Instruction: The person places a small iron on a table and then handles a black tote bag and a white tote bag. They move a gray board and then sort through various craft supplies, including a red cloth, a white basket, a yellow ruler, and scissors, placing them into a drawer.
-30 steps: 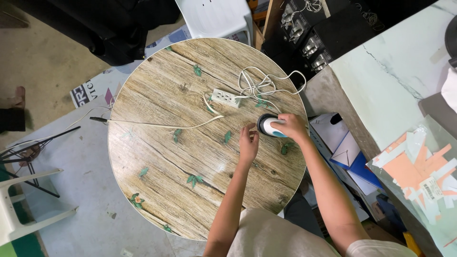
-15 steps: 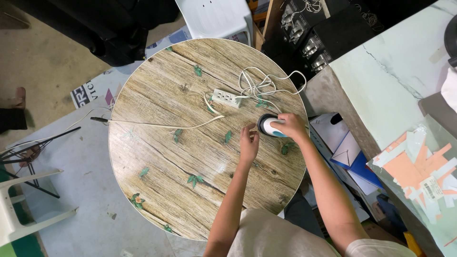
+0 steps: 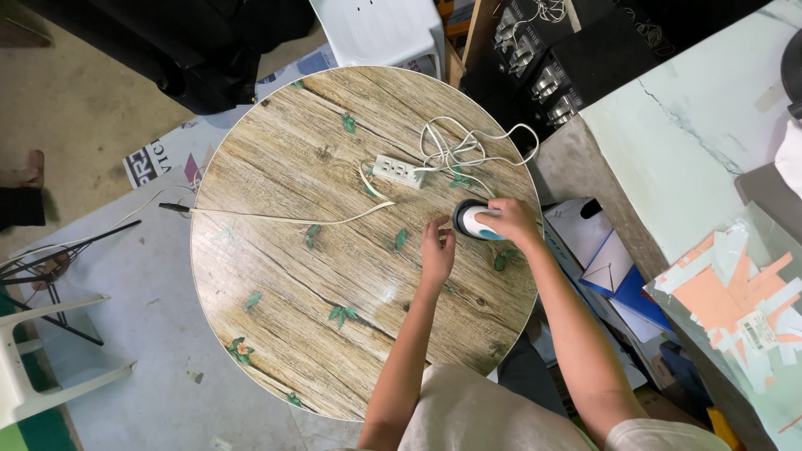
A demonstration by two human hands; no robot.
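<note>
**A:** so what was going on at the round table? Looked like someone fiddling with a gadget.

**B:** pretty much. The right hand was wrapped over a small white-and-blue device, fingers curled round its far side, holding it down on the wood near the right edge. My guess is that grip was there to keep it from sliding. The left hand lay just beside it, fingers loosely together and pointing at the device, fingertips close to its dark rim. Couldn't tell if they actually touched it.

**A:** was it plugged in?

**B:** hard to say. A white power strip lay a bit further up the table, with a tangle of white cord bunched next to it, just above the device. One long lead ran left across the top and off the edge. Probably all pushed to the far side to leave room in front of the person.

**A:** any boxes or bins with stuff in them?

**B:** nothing on the table itself. On the floor to the right, wedged against a pale counter, there was a pile of blue and white folders or cartons. Couldn't see what was inside. A white plastic chair stood at the far side.
</note>
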